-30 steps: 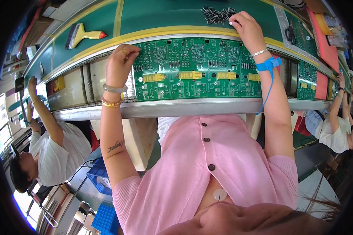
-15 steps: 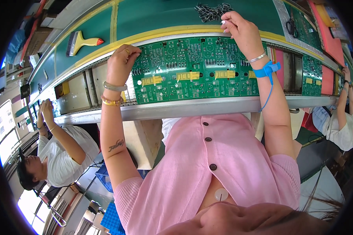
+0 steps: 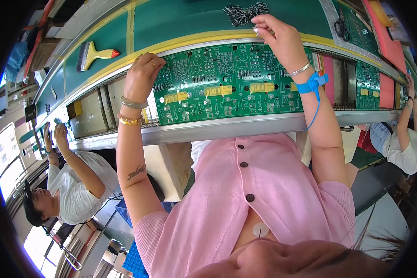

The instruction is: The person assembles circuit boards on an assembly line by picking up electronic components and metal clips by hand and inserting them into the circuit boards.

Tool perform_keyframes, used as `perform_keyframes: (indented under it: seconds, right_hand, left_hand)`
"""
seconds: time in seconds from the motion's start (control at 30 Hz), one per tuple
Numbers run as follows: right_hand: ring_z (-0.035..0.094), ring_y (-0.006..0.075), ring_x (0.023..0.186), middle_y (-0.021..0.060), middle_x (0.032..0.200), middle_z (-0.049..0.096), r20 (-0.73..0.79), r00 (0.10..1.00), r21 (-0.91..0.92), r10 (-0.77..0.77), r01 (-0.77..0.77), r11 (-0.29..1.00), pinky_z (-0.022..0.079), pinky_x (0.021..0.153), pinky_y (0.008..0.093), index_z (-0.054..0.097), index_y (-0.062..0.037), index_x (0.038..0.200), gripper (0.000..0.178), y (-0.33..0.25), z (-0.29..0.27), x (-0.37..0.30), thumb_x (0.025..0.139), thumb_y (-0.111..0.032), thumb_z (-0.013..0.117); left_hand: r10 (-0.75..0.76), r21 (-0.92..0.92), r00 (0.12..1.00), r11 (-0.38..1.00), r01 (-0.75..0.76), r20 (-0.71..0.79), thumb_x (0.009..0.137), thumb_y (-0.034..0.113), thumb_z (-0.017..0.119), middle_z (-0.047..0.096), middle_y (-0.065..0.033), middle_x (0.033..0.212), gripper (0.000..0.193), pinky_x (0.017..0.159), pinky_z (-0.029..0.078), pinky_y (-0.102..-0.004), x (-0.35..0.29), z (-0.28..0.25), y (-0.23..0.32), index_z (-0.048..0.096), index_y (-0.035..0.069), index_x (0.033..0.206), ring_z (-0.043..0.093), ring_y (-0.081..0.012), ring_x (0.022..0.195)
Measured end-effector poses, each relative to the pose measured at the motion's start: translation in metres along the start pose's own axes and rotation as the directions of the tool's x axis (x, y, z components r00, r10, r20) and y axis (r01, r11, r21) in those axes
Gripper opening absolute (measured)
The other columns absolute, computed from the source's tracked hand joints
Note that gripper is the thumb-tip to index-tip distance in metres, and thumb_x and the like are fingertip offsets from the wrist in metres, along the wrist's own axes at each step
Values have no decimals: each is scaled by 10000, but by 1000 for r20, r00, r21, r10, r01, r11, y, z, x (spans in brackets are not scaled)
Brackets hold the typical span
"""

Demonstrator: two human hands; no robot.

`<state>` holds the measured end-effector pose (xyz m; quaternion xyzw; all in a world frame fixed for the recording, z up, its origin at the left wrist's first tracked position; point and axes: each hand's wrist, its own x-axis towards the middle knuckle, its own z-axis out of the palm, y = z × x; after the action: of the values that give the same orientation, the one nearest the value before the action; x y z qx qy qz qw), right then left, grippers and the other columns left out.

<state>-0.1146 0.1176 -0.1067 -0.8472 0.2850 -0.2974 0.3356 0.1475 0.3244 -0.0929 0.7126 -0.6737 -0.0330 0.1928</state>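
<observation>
A long green circuit board (image 3: 217,109) lies across the rails in front of me, with a row of yellow parts (image 3: 218,91) and small dark components on it. My left hand (image 3: 144,72) is at its far left corner, fingertips pinched together; whatever is between them is hidden. Beyond the far edge of the board, my right hand (image 3: 281,37) reaches to a pile of small black bent-wire parts (image 3: 243,14). Its index finger and thumb are apart at the pile's near right side, and I see nothing held. A blue wrist strap (image 3: 312,84) with a cord circles my right wrist.
A metal rail (image 3: 208,128) runs along the near side. A yellow-handled brush (image 3: 97,54) lies on the green bench mat (image 3: 180,21). Scissors (image 3: 342,28) lie far right, and another green board (image 3: 367,85) sits further along the rails. Co-workers (image 3: 78,185) are at both sides.
My right hand has shifted left, closer to the black wire parts, and its fingers have spread. My left hand stays pinched at the board's corner. The view has moved slightly.
</observation>
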Motion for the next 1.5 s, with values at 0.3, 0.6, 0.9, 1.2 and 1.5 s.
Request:
perform_keyframes:
  seconds: [0.3,0.6,0.9,1.2,1.5]
  right_hand:
    - [605,245,737,71,837,616,55,999,24,-1,0,1000,475,625,317,604,-72,865,97,-30,9,-18,774,-82,639]
    - [602,270,724,84,797,619,103,994,36,48,-52,998,481,621,358,593,-64,825,78,-48,19,-33,763,-83,636]
    - [603,302,704,114,764,626,143,990,-64,9,0,998,486,626,401,600,-50,790,47,-45,59,-18,757,-83,600]
    - [602,256,638,102,745,627,167,986,-84,-11,26,996,471,575,346,606,-44,804,56,-47,68,-12,767,-85,614]
    - [603,304,644,121,688,627,251,966,-316,61,22,948,482,592,392,620,-46,741,65,-58,73,-1,762,-95,582]
  left_hand:
    - [-14,-331,988,943,-39,-156,756,74,686,603,-61,820,87,656,502,-258,87,44,67,656,38,829,627,-172,728]
    - [103,-20,980,994,-108,-173,774,157,631,610,-76,832,106,708,491,-365,127,80,66,662,84,844,599,-279,802]
    - [173,67,951,985,-161,-257,837,148,577,629,-73,866,127,678,500,-355,112,46,43,635,83,929,607,-275,799]
    - [-376,-533,926,777,333,31,806,66,640,648,-53,849,141,656,484,-243,-9,6,33,668,41,942,606,-132,701]
    - [-467,-638,882,661,396,65,802,4,636,637,-28,836,155,666,470,-201,-40,19,25,665,11,954,581,-75,715]
